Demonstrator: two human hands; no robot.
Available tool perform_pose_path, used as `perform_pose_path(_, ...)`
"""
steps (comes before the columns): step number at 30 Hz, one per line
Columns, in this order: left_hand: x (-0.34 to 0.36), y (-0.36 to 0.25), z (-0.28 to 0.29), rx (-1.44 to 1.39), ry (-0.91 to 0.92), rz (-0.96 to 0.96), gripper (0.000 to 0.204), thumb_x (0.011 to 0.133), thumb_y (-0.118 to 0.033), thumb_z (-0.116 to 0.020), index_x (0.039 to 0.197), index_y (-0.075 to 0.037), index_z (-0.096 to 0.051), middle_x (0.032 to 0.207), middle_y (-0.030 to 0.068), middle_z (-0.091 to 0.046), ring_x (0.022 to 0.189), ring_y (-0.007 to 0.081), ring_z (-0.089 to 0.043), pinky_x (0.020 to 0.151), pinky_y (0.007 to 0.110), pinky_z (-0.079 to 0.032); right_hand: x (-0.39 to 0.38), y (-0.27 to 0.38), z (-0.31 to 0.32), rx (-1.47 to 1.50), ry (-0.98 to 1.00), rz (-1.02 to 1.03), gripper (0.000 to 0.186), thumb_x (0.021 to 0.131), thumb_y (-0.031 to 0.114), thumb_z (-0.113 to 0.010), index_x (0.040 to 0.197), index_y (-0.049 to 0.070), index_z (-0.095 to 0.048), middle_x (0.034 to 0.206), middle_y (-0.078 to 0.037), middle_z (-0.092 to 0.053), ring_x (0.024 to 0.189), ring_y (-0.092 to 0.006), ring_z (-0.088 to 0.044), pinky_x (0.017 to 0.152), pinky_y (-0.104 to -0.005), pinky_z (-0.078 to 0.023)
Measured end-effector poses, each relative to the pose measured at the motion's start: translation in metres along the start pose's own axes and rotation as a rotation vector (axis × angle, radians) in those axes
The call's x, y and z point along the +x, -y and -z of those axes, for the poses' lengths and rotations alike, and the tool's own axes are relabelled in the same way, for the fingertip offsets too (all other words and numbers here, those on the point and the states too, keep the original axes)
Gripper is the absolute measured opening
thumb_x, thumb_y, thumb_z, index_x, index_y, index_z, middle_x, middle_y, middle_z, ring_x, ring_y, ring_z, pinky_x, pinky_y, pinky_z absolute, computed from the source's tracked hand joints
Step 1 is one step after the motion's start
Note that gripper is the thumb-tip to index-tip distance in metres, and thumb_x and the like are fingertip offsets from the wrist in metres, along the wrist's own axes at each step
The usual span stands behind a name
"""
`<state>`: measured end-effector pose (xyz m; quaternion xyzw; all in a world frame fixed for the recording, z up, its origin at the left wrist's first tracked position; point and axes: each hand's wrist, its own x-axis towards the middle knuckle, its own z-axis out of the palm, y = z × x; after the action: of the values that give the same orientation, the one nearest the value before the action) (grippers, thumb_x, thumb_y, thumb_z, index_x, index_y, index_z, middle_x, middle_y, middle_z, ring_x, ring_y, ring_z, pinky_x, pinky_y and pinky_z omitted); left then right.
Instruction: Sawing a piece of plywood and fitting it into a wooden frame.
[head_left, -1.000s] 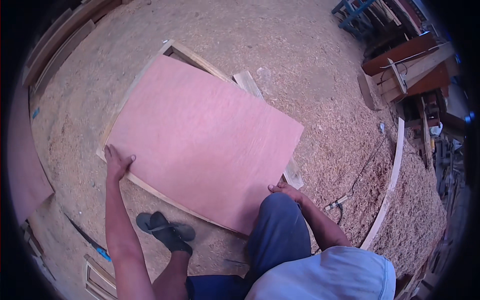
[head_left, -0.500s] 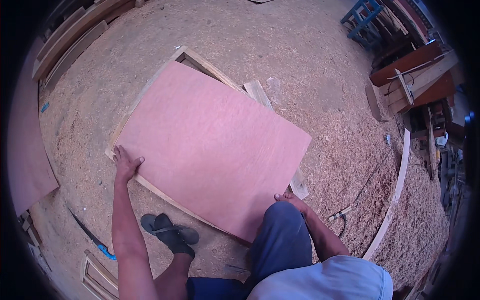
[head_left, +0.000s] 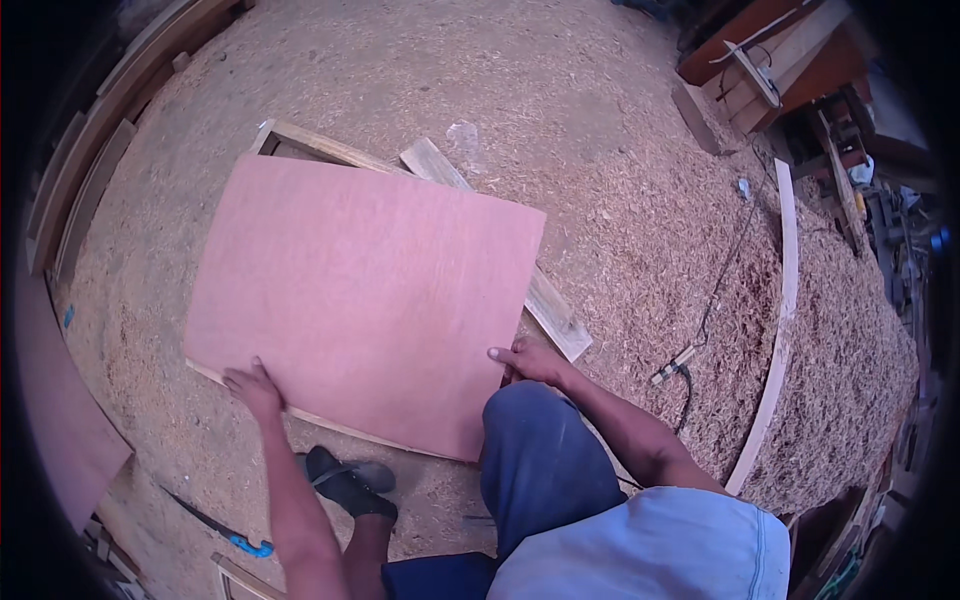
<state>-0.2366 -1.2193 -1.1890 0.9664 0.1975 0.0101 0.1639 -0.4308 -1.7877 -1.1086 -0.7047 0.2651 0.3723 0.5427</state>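
Note:
A thin, reddish-pink plywood sheet (head_left: 365, 290) lies over a pale wooden frame (head_left: 330, 145), whose far rail shows past the sheet's far edge. My left hand (head_left: 257, 392) rests at the near left edge of the sheet, fingers apart. At the right edge, my right hand (head_left: 530, 360) grips the sheet with its thumb on top; the other fingers are mostly hidden. Beneath the sheet's right side a wooden plank (head_left: 555, 310) sticks out at a slant. My bent knee (head_left: 550, 440) is close to the sheet's near right corner.
A handsaw with a blue handle (head_left: 250, 546) lies at the lower left, near my sandalled foot (head_left: 350, 475). Another reddish panel (head_left: 70, 420) stands at the left rim. Right of me are a long curved strip (head_left: 785, 290), a cord (head_left: 725, 265) and heaped wood shavings (head_left: 850, 330).
My view has shifted to the right. The sheet has turned and slid over the frame, covering the frame's left rail that showed before. Both hands remain at its edges.

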Motion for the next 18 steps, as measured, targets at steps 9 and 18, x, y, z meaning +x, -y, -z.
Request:
perform_pose_path(9, -0.254, -0.113, 0.009, -0.141, 0.151, 0.182, 0.107, 0.107, -0.062, -0.054, 0.166, 0.016, -0.011, 0.169, 0.0483, -0.008, 0.16, 0.0599, -0.012, 0.132, 0.059, -0.016, 0.011, 0.009, 0.051, 0.186, -0.012, 0.018, 0.041, 0.103, 0.04, -0.075, 0.097, -0.001, -0.076, 0.079, -0.011, -0.078, 0.063, -0.0196, -0.075, 0.055, -0.0325, -0.059)
perform_pose_path(18, -0.353, -0.13, 0.041, -0.295, 0.253, 0.261, 0.092, 0.105, -0.047, -0.066, 0.173, -0.005, -0.019, 0.168, 0.0425, -0.017, 0.155, 0.0588, -0.026, 0.126, 0.055, -0.033, 0.079, 0.06, 0.124, -0.032, -0.704, 0.482, 0.067, 0.092, 0.019, -0.078, 0.147, -0.008, -0.051, 0.141, -0.028, -0.063, 0.115, -0.0308, -0.071, 0.096, -0.0391, -0.058)
